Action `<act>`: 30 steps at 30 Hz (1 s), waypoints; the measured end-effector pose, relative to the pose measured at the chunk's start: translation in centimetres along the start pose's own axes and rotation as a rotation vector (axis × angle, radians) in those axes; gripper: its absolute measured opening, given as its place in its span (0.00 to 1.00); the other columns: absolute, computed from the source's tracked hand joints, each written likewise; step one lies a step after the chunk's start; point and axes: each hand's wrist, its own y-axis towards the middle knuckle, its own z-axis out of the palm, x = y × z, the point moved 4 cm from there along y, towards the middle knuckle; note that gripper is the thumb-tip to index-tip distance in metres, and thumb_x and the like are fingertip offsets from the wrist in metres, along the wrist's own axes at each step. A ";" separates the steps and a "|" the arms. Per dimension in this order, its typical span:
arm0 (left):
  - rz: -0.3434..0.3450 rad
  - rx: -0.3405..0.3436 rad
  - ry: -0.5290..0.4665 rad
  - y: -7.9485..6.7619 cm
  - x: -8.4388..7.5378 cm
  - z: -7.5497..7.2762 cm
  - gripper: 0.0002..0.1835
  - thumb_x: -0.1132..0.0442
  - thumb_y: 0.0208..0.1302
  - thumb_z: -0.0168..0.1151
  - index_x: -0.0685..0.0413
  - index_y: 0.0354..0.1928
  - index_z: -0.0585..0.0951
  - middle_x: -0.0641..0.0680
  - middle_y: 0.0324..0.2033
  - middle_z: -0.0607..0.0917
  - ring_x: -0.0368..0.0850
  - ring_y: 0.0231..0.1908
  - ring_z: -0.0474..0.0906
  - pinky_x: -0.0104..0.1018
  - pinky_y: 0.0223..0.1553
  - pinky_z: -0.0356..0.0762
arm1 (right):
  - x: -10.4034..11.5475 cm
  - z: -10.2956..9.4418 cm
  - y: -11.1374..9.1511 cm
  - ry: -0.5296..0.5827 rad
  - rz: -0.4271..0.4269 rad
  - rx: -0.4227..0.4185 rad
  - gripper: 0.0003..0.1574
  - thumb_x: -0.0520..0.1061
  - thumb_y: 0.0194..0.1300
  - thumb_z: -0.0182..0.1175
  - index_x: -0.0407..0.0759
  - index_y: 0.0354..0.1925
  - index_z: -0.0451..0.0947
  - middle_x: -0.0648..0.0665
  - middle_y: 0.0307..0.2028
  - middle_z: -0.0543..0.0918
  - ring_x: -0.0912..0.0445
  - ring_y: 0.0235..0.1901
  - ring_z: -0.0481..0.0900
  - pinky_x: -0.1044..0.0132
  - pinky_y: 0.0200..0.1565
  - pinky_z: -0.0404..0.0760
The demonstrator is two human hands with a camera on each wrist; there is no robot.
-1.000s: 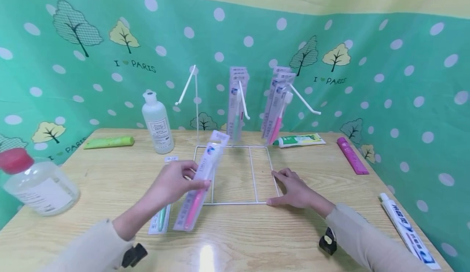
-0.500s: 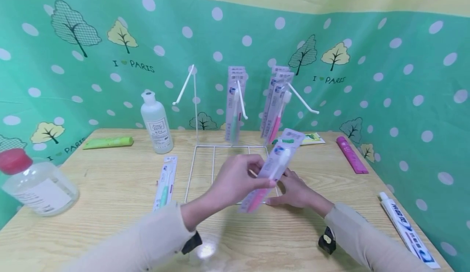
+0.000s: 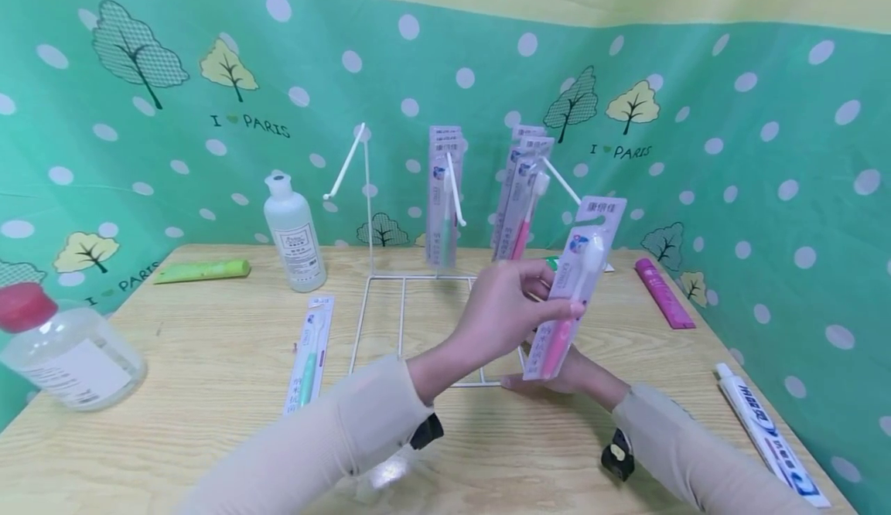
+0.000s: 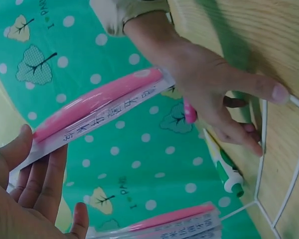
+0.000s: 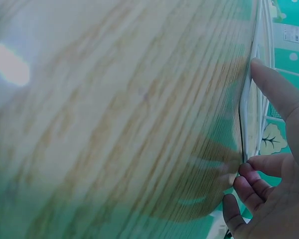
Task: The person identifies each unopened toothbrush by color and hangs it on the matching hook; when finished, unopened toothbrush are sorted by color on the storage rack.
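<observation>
My left hand (image 3: 497, 302) pinches a packaged pink toothbrush (image 3: 583, 264) between thumb and fingers. The pack tilts in front of the right hook of a white wire display rack (image 3: 400, 277); in the left wrist view, the pink handle (image 4: 102, 99) shows through the plastic. My right hand (image 5: 284, 184) holds the rack's near right base corner, thumb on one wire and index finger on the other; in the head view, the left hand and pack partly cover it. Green-handled toothbrush packs (image 3: 443, 206) hang on the middle hook, pink ones (image 3: 518, 190) on the right hook. The left hook (image 3: 344, 163) is bare.
A packaged green toothbrush (image 3: 311, 352) lies left of the rack. Farther left stand a clear bottle (image 3: 295, 240) and a red-capped bottle (image 3: 76, 360). A lime tube (image 3: 202, 271), a magenta tube (image 3: 664, 295) and a white toothpaste tube (image 3: 769, 434) lie around the table.
My left hand has carried the packaged pink toothbrush rightward across the rack and raised it toward the right hook. The right hand stays at the rack's corner.
</observation>
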 end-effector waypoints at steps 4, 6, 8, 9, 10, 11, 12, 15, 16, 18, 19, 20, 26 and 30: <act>-0.025 -0.014 -0.023 0.7 0.1 0.2 0.09 0.55 0.47 0.70 0.49 0.26 0.80 0.42 0.22 0.83 0.29 0.24 0.78 0.26 0.26 0.76 | 0.9 -0.1 -0.2 -0.013 0.026 -0.002 0.56 0.50 0.48 0.70 0.33 0.67 0.52 0.30 0.65 0.52 0.36 0.65 0.47 0.40 0.62 0.47; -0.045 -0.020 -0.042 0.8 0.4 0.3 0.09 0.55 0.48 0.70 0.49 0.26 0.80 0.42 0.23 0.83 0.29 0.24 0.78 0.27 0.26 0.76 | 1.2 -0.2 -0.3 -0.007 0.031 -0.001 0.55 0.50 0.48 0.69 0.33 0.67 0.52 0.29 0.65 0.51 0.35 0.65 0.46 0.39 0.62 0.46; -0.066 -0.025 -0.059 1.0 0.7 0.4 0.08 0.55 0.49 0.69 0.49 0.27 0.80 0.43 0.23 0.84 0.30 0.25 0.78 0.27 0.26 0.76 | 1.4 -0.2 -0.4 -0.006 0.033 -0.003 0.56 0.50 0.48 0.69 0.34 0.67 0.52 0.28 0.65 0.52 0.34 0.64 0.47 0.38 0.61 0.46; -0.080 -0.028 -0.069 1.1 0.9 0.4 0.08 0.55 0.50 0.69 0.49 0.28 0.80 0.43 0.23 0.84 0.30 0.25 0.79 0.28 0.27 0.77 | 1.4 -0.2 -0.4 0.002 0.032 -0.005 0.56 0.50 0.48 0.69 0.34 0.67 0.52 0.28 0.64 0.53 0.34 0.63 0.49 0.37 0.61 0.47; -0.096 -0.032 -0.082 1.1 1.1 0.4 0.08 0.55 0.50 0.68 0.50 0.29 0.81 0.43 0.23 0.84 0.31 0.25 0.79 0.28 0.27 0.77 | 1.4 -0.2 -0.4 0.000 0.026 -0.005 0.56 0.50 0.48 0.69 0.34 0.67 0.51 0.27 0.63 0.54 0.34 0.62 0.51 0.36 0.60 0.48; -0.110 -0.038 -0.089 1.3 1.4 0.4 0.08 0.55 0.51 0.68 0.50 0.30 0.81 0.44 0.23 0.84 0.31 0.26 0.79 0.28 0.27 0.77 | 1.3 -0.2 -0.4 0.006 0.019 -0.009 0.56 0.49 0.48 0.70 0.34 0.67 0.51 0.27 0.61 0.56 0.34 0.60 0.53 0.36 0.59 0.49; -0.120 -0.044 -0.096 1.4 1.6 0.4 0.08 0.55 0.52 0.67 0.50 0.30 0.82 0.44 0.24 0.84 0.32 0.26 0.79 0.29 0.28 0.77 | 1.2 -0.2 -0.4 0.018 0.018 -0.012 0.57 0.49 0.47 0.70 0.35 0.67 0.51 0.27 0.58 0.58 0.35 0.58 0.56 0.36 0.59 0.51; -0.157 -0.076 -0.108 2.1 2.2 0.3 0.09 0.53 0.54 0.65 0.50 0.32 0.83 0.46 0.26 0.85 0.34 0.27 0.80 0.29 0.29 0.77 | 0.5 0.0 -0.2 0.044 0.056 -0.012 0.59 0.50 0.45 0.72 0.34 0.67 0.52 0.29 0.52 0.61 0.37 0.52 0.60 0.38 0.57 0.55; -0.164 -0.087 -0.110 2.3 2.3 0.2 0.10 0.53 0.55 0.64 0.50 0.33 0.83 0.47 0.26 0.85 0.35 0.27 0.80 0.30 0.29 0.77 | 0.2 0.1 -0.2 0.039 0.087 -0.007 0.59 0.52 0.44 0.72 0.34 0.67 0.52 0.28 0.52 0.61 0.37 0.53 0.60 0.38 0.57 0.55; -0.183 -0.115 -0.109 2.9 2.6 0.1 0.11 0.52 0.56 0.63 0.51 0.33 0.83 0.48 0.27 0.85 0.35 0.27 0.80 0.30 0.30 0.77 | -0.5 0.2 -0.1 0.021 0.140 0.007 0.60 0.55 0.44 0.71 0.31 0.66 0.53 0.25 0.57 0.59 0.35 0.58 0.56 0.38 0.59 0.52; -0.196 -0.132 -0.106 3.2 2.8 0.0 0.11 0.52 0.56 0.63 0.51 0.34 0.83 0.47 0.27 0.85 0.36 0.27 0.80 0.30 0.30 0.77 | -0.8 0.3 -0.1 0.002 0.169 0.018 0.61 0.58 0.44 0.71 0.30 0.66 0.53 0.25 0.61 0.55 0.35 0.61 0.52 0.38 0.60 0.50; -0.205 -0.149 -0.102 3.5 2.9 0.0 0.12 0.51 0.56 0.63 0.52 0.34 0.83 0.47 0.27 0.85 0.36 0.27 0.79 0.30 0.30 0.77 | -1.1 0.4 -0.1 -0.018 0.188 0.026 0.62 0.59 0.44 0.70 0.30 0.66 0.53 0.26 0.63 0.53 0.35 0.64 0.48 0.38 0.61 0.47; -0.270 -0.230 -0.103 5.3 4.3 -0.4 0.15 0.50 0.56 0.63 0.54 0.38 0.83 0.46 0.26 0.83 0.39 0.28 0.79 0.30 0.30 0.77 | -1.5 0.5 0.3 -0.142 0.233 0.060 0.63 0.67 0.43 0.66 0.35 0.67 0.53 0.32 0.66 0.54 0.38 0.64 0.49 0.41 0.62 0.51; -0.287 -0.265 -0.146 6.1 5.2 -0.5 0.16 0.50 0.56 0.62 0.54 0.38 0.82 0.46 0.27 0.82 0.41 0.29 0.79 0.31 0.30 0.78 | -1.4 0.4 0.3 -0.189 0.281 0.074 0.62 0.70 0.42 0.66 0.39 0.66 0.57 0.37 0.60 0.61 0.42 0.58 0.59 0.45 0.58 0.62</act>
